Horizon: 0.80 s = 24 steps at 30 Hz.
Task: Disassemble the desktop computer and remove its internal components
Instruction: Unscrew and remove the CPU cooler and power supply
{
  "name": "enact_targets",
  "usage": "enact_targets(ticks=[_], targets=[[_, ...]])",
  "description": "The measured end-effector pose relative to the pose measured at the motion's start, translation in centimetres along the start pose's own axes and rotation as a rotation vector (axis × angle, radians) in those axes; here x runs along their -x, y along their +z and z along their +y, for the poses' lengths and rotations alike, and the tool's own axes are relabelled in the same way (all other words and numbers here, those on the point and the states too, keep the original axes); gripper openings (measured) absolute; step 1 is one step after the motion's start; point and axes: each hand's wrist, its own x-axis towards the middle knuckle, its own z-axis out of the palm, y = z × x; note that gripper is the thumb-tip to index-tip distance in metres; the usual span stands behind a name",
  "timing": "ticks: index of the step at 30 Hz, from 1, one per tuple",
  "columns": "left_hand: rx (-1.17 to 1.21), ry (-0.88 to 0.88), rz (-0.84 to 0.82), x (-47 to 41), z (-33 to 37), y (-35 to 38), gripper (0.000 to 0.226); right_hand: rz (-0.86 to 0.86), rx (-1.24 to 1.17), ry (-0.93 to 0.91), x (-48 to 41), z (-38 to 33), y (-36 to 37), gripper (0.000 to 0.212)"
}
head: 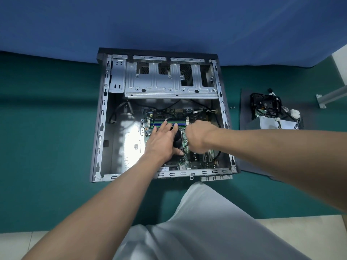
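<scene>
Cooler [177,140] under flat, released left grip [163,143]; right grip [197,137] (blurred, hold unclear) just beside.

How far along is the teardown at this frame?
Done: the side panel lies right of the case, with the power supply and a black cabled part on it. In hand: the left hand rests flat on the black cooler; the right hand, blurred, is curled beside it, and what it holds is unclear. Left: the cooler, the motherboard and some cables remain inside the case.
</scene>
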Motion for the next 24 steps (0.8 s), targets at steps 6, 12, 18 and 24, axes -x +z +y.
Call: enact_targets(ticks=[6, 12, 18, 24], targets=[[0.017, -0.007, 0.006, -0.1, 0.0, 0.0, 0.103, 0.158, 0.584, -0.475, 0.3, 0.2, -0.3, 0.018], [0.020, -0.002, 0.002, 0.0, -0.1, 0.0, 0.103, 0.133, -0.568, 0.200, -0.6, 0.8, 0.1, 0.020], [0.009, -0.018, -0.016, -0.1, -0.1, 0.2, 0.107, -0.277, -1.315, 0.650, -0.6, 1.7, 0.8, 0.013], [-0.007, -0.010, -0.019, 0.0, 0.1, -0.1, 0.104, 0.086, 0.107, -0.086, 0.2, 0.3, 1.0, 0.009]])
